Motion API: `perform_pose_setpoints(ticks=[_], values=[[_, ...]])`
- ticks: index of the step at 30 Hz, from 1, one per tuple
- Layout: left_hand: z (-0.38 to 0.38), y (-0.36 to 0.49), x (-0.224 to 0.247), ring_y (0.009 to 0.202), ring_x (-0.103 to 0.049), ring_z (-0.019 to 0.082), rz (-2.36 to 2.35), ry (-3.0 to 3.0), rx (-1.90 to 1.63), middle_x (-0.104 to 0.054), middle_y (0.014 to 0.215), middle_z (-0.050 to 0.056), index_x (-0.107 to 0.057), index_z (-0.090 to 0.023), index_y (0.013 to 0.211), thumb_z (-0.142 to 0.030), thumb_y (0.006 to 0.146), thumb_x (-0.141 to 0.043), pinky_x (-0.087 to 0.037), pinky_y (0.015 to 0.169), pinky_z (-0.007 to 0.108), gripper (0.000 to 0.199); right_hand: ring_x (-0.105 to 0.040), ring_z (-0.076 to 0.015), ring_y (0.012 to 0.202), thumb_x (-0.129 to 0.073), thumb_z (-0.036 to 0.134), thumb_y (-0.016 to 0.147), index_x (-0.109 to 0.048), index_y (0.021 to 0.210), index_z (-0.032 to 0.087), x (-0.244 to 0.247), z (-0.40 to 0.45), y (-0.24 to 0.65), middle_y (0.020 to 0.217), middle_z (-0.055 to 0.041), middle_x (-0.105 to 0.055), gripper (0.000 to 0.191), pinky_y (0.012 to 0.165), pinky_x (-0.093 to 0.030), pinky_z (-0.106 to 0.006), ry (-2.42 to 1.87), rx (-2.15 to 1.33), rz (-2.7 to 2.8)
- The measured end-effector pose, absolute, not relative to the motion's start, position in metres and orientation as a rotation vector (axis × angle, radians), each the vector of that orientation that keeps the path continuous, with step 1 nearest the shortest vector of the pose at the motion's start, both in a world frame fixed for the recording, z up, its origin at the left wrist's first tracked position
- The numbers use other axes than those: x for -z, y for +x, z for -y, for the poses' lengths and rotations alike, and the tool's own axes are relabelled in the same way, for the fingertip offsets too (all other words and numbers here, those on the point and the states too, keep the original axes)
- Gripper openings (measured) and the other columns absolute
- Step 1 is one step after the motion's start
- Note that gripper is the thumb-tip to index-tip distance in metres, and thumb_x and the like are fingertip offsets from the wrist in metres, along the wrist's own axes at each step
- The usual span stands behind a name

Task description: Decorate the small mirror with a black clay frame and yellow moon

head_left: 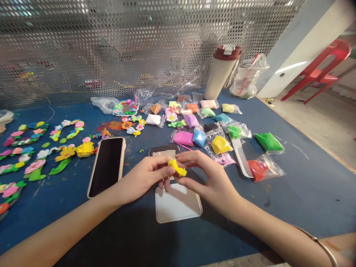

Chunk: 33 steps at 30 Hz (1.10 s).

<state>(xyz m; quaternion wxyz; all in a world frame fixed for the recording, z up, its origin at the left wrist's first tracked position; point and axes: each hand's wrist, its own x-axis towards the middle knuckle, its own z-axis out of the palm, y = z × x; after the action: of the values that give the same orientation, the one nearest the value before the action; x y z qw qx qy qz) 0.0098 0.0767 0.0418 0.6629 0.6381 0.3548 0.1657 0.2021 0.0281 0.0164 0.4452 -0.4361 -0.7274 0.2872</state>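
Observation:
A small lump of yellow modelling clay (pixel 177 168), bent and uneven in shape, is held up in front of me. My left hand (pixel 144 176) pinches its left end between thumb and fingers. Around its right end curl the fingers and thumb of my right hand (pixel 207 176), partly hidden behind the clay. Below both hands lies a white rounded board (pixel 178 207) on the blue table. Just behind them is a beige and black piece (pixel 164 152), mostly covered by my hands.
Bags of coloured clay, including a yellow one (pixel 220 144), and a white comb (pixel 242 159) lie to the right. At left are a phone (pixel 107 167) and several clay flower pieces (pixel 66 152). A tumbler (pixel 222 74) stands at the back, before a perforated metal panel (pixel 111 48).

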Motion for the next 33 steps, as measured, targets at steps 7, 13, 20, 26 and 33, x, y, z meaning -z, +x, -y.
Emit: perform_pose_setpoints(ticks=[7, 13, 20, 26, 33], values=[[-0.074, 0.009, -0.042, 0.067, -0.06, 0.014, -0.775, 1.342, -0.403, -0.065, 0.083, 0.003, -0.057, -0.02, 0.121, -0.051, 0.082, -0.061, -0.043, 0.051, 0.019, 0.049, -0.064, -0.0182, 0.091, -0.062, 0.009, 0.084, -0.064, 0.096, 0.019, -0.016, -0.027, 0.206, 0.101, -0.0088, -0.065, 0.016, 0.077, -0.054, -0.033, -0.952, -0.232, 1.846], [-0.072, 0.012, -0.045, 0.068, -0.059, 0.01, -0.815, 1.246, -0.412, -0.063, 0.078, 0.0, -0.061, -0.018, 0.107, -0.037, 0.083, -0.066, -0.047, 0.057, 0.018, 0.031, -0.062, -0.0193, 0.098, -0.057, 0.006, 0.087, -0.056, 0.115, 0.019, -0.013, -0.026, 0.212, 0.108, -0.0105, -0.064, 0.031, 0.081, -0.053, -0.035, -0.765, -0.132, 2.032], [-0.069, 0.014, -0.045, 0.084, -0.059, 0.013, -0.977, 1.379, -0.467, -0.065, 0.094, 0.001, -0.06, -0.02, 0.101, -0.032, 0.079, -0.07, -0.049, 0.069, 0.022, 0.027, -0.058, -0.0155, 0.077, -0.059, 0.028, 0.088, -0.054, 0.093, 0.016, -0.02, -0.03, 0.205, 0.084, -0.0044, -0.06, 0.014, 0.067, -0.049, -0.027, -1.088, -0.606, 1.855], [-0.062, 0.012, -0.045, 0.082, -0.058, 0.014, -0.977, 1.478, -0.426, -0.061, 0.095, 0.0, -0.054, -0.023, 0.109, -0.042, 0.086, -0.059, -0.048, 0.07, 0.026, 0.03, -0.05, -0.0101, 0.06, -0.05, 0.027, 0.093, -0.05, 0.069, 0.018, -0.018, -0.028, 0.201, 0.066, 0.0016, -0.055, 0.026, 0.056, -0.037, -0.021, -1.238, -0.766, 1.849], [-0.063, 0.014, -0.044, 0.069, -0.053, 0.011, -0.844, 1.459, -0.242, -0.059, 0.078, -0.001, -0.059, -0.017, 0.09, -0.043, 0.092, -0.05, -0.042, 0.062, 0.022, 0.027, -0.055, -0.0112, 0.064, -0.047, 0.032, 0.094, -0.053, 0.071, 0.018, -0.022, -0.027, 0.2, 0.068, 0.0006, -0.06, 0.027, 0.06, -0.039, -0.021, -1.207, -0.984, 1.708]])
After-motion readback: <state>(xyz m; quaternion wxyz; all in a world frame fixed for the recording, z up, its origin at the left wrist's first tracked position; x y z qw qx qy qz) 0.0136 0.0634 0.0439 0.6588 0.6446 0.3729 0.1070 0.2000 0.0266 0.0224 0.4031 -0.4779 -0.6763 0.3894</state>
